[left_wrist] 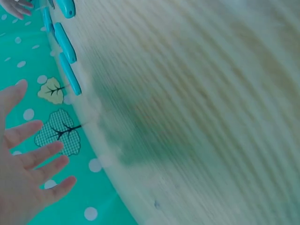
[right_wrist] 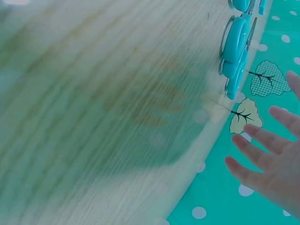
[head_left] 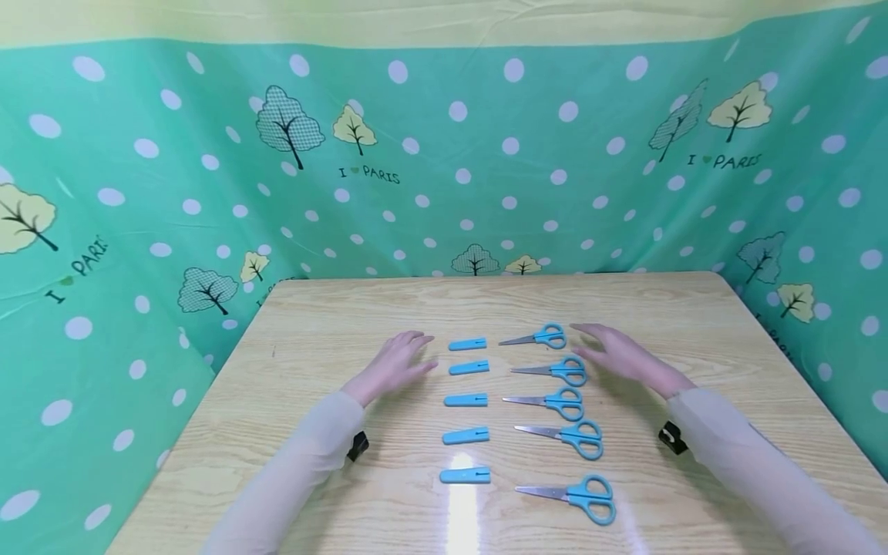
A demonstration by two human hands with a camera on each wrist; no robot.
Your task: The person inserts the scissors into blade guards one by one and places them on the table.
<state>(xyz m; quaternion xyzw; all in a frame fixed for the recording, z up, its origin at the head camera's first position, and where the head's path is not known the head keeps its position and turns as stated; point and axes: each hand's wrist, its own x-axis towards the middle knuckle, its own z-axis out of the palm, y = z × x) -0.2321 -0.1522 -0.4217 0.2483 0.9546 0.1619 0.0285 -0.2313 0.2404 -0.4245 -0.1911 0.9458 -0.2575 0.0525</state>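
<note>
Several blue-handled scissors lie in a column on the wooden table, blades pointing left; the farthest scissors [head_left: 548, 336] are beside the right hand and the nearest scissors [head_left: 576, 496] lie at the front. To their left runs a matching column of blue blade covers, from the farthest cover [head_left: 468, 344] to the nearest cover [head_left: 465, 475]. My left hand [head_left: 397, 361], fingers spread, hovers left of the far covers and holds nothing. On the other side my right hand [head_left: 613, 352] is also spread and bare, its fingertips close to the far scissors' handles.
The light wooden table [head_left: 305, 324] reaches back to a green dotted curtain [head_left: 458, 193] printed with trees, which also hangs along both sides. A small black device sits under each wrist, the left device [head_left: 358, 445] and the right device [head_left: 671, 437].
</note>
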